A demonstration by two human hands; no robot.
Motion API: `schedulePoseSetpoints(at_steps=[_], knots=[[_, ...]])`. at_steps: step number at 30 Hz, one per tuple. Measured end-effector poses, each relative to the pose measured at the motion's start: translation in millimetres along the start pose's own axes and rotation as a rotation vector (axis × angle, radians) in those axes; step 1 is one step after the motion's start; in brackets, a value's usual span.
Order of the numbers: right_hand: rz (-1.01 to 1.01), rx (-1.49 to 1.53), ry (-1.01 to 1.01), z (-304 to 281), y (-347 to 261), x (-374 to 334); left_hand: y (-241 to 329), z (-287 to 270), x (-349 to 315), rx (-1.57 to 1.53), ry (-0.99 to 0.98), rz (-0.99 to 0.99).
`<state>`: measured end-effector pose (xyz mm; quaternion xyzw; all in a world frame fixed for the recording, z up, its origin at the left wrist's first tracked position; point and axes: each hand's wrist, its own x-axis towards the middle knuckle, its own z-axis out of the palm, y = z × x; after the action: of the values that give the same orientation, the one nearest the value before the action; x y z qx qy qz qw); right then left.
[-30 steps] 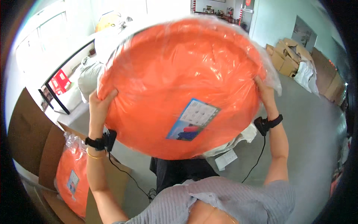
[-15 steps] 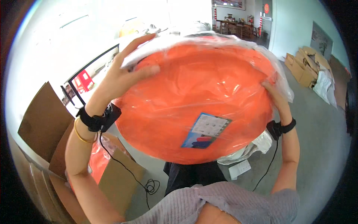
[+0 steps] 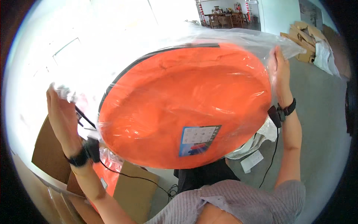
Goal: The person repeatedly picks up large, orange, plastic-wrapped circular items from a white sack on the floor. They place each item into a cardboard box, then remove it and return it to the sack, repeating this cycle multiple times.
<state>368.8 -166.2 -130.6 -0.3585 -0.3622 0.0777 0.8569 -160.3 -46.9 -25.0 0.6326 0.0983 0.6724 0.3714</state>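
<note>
Now stretching a clear plastic bag (image 3: pixel 244 36) around the large orange oval (image 3: pixel 164 100) at centre, after shifting the left hand (image 3: pixel 62 117) from its rim to pinch film at nine o'clock, with the right hand (image 3: pixel 282 72) apparently gripping film at two, so spreading the wrap.

From my end, I see the disc (image 3: pixel 186 97) in its bag (image 3: pixel 242 36) between left hand (image 3: pixel 62 117) and right hand (image 3: pixel 281 74); carton (image 3: pixel 136 194) lower left, cardboard (image 3: pixel 302 40) far right, probably a table (image 3: pixel 224 16) behind.
</note>
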Motion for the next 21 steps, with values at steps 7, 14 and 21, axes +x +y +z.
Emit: schedulePoseSetpoints(at_steps=[7,14,21], knots=[[-0.098,-0.222,0.069,4,6,6,-36,43,-92,0.644,-0.192,-0.321],[0.051,-0.031,-0.140,-86,-6,47,-63,41,-76,0.780,-0.133,-0.388],[0.159,-0.400,-0.592,-92,44,-40,-93,0,-91,0.694,-0.101,-0.383]])
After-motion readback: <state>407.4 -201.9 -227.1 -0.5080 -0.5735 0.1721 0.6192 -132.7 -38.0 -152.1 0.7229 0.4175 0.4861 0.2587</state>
